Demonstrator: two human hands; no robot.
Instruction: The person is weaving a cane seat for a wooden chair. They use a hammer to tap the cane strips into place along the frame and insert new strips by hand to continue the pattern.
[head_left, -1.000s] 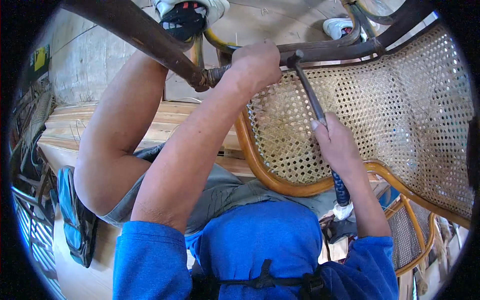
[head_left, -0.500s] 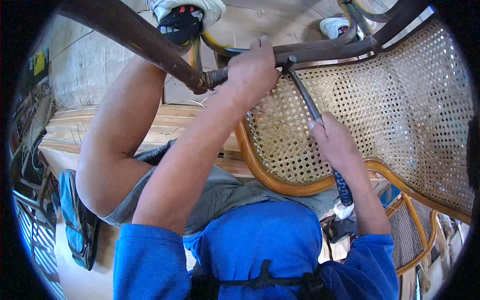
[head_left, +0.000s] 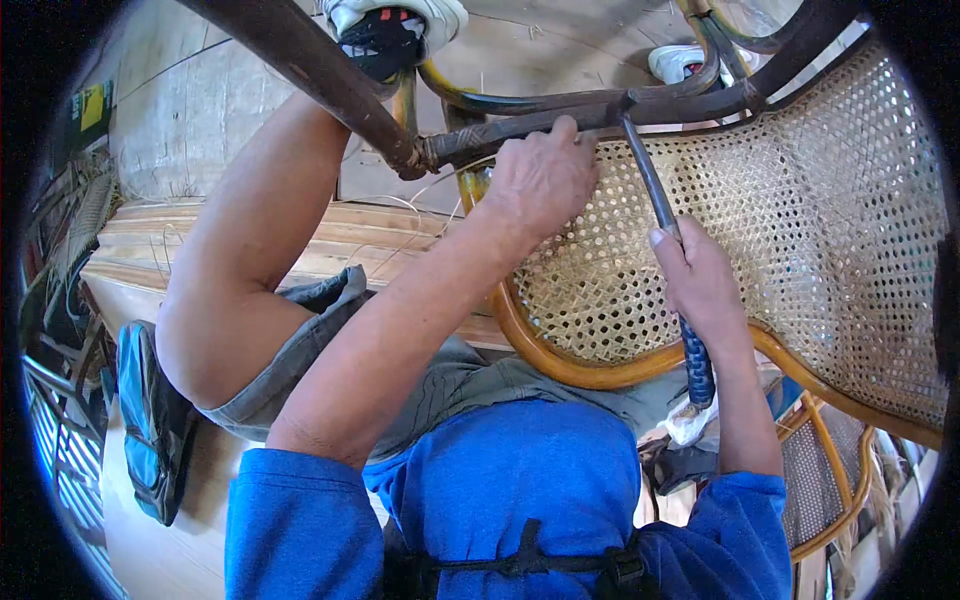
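Note:
A rattan chair with a woven cane panel (head_left: 640, 250) rests across my lap. My right hand (head_left: 703, 275) is closed round the shaft of a slim dark hammer (head_left: 655, 190) with a black wrapped handle end. The hammer's head is at the dark frame rail (head_left: 690, 112) along the panel's far edge. Left of the hammer, my left hand (head_left: 545, 178) bends its fingers against that same rail and the panel's edge. Its fingertips are pressed together there, and anything between them is too small or hidden to name.
A dark chair pole (head_left: 310, 75) slants across the upper left. Long wooden boards (head_left: 260, 235) lie beside my bent leg. At the left sits a blue and black bag (head_left: 148, 430). Another cane chair piece (head_left: 820, 470) stands at the lower right.
Both hands have moved right along the dark rail. The hammer has shifted right and its head now meets the rail. In view, the chair has moved slightly right.

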